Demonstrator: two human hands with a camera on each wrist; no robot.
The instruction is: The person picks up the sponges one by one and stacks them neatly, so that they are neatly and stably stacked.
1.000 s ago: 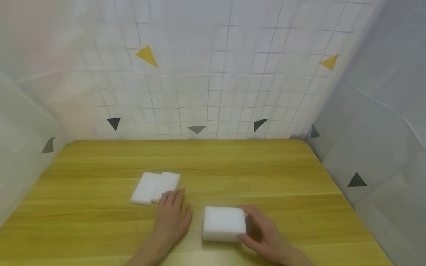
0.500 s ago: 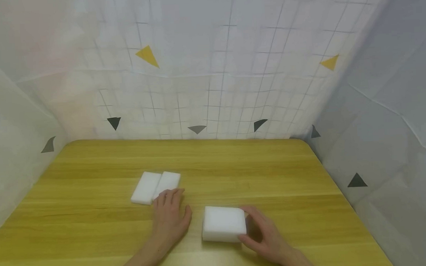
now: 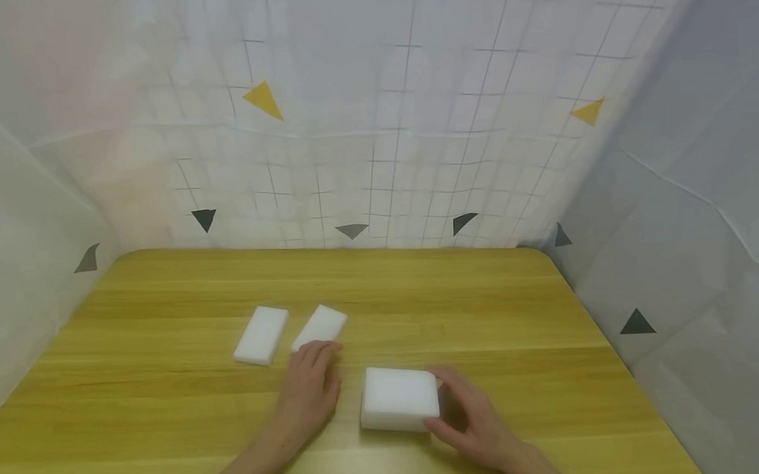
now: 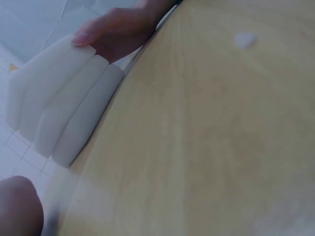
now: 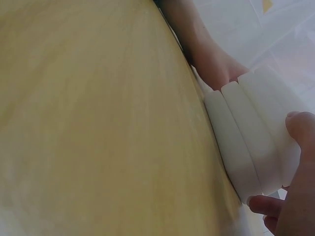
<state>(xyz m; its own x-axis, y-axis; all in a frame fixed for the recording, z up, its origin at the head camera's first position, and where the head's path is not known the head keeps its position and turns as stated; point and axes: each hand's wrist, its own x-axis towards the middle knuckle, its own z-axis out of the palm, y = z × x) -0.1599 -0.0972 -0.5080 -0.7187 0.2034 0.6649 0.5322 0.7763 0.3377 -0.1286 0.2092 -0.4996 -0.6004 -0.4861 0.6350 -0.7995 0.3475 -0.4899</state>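
Observation:
A stack of several thick white sponges (image 3: 400, 397) sits on the wooden table in front. My right hand (image 3: 473, 424) grips its right side, thumb at the near corner and fingers at the far one. The layers of the stack show in both wrist views. To the left, my left hand (image 3: 310, 385) rests its fingers over the near end of a flat white sponge (image 3: 322, 324), with the thumb held apart. That end is hidden under the fingers. A second flat sponge (image 3: 261, 335) lies by itself farther left, a gap between the two.
The wooden table (image 3: 446, 298) runs back to a white sheet (image 3: 348, 111) with grid lines and triangles. More sheeting (image 3: 701, 180) closes off the sides. A small white patch (image 4: 245, 40) shows on the table in the left wrist view.
The sponge under my left hand has slid right and turned slightly, from meeting the other flat sponge to lying apart from it. My right hand and the stack have stayed put.

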